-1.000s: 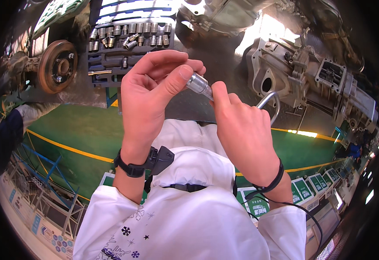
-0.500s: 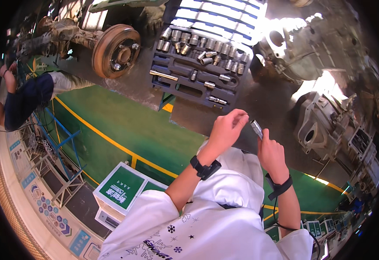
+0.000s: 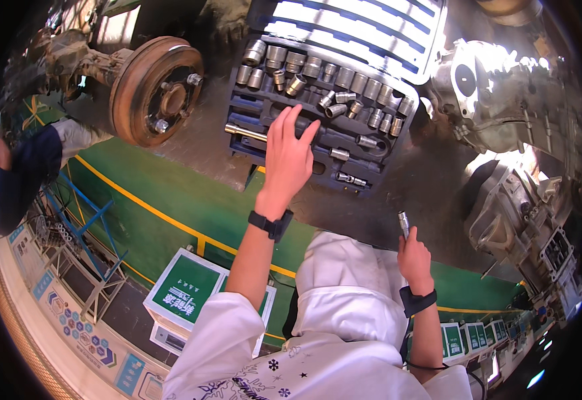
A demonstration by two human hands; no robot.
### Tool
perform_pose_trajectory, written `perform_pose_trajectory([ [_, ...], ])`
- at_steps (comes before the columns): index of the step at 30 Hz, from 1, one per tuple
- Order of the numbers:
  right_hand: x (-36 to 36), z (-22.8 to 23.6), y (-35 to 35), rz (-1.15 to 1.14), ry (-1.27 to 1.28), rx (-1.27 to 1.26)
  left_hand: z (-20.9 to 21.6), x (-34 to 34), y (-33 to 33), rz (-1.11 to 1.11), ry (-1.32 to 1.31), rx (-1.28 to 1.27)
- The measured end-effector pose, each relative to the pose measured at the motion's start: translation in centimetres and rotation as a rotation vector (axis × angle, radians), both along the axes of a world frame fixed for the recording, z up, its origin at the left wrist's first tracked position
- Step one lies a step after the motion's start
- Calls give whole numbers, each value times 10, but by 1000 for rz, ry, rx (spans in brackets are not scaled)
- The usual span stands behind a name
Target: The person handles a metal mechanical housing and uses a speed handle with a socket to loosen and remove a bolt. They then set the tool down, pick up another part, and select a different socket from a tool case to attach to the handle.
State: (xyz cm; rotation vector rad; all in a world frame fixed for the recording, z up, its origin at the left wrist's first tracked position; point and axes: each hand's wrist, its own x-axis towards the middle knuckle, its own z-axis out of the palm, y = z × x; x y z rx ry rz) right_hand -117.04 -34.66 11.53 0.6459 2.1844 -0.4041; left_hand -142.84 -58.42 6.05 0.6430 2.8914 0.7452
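Observation:
My left hand (image 3: 289, 157) reaches over the lower part of an open dark-blue socket case (image 3: 264, 110), its fingers stretched out and apart. Its fingertips cover a slot in the tray, so whether they touch anything there is hidden. Just left of the wrist side lies a long chrome extension bar (image 3: 245, 132). Lower right, my right hand (image 3: 415, 259) is closed round a chrome socket (image 3: 403, 223) that points up and away; what sits inside the fist is hidden. Chrome sockets (image 3: 336, 110) fill the case, some upright in rows and several lying loose. A jointed chrome piece (image 3: 351, 179) lies near the front edge.
A rusty brake drum (image 3: 125, 100) on an axle stands left of the case. Metal gearbox housings (image 3: 497, 213) take up the right side. A green-topped white box (image 3: 185, 293) stands lower left on the green floor. Another person (image 3: 27, 170) is at far left.
My left hand has moved away from the socket in my right hand, up and left over the case, and its fingers have spread. My right hand has dropped slightly, still holding the socket.

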Motion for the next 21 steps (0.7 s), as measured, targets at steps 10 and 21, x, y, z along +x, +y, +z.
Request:
perform_pose_trajectory([
  [10,-16,13,-2,-175,-2,6,-6,-52,-6,-394,-222,-196],
  [21,-12,5,-4,-208,-16,0,7,-42,22,-216,-242,-28],
])
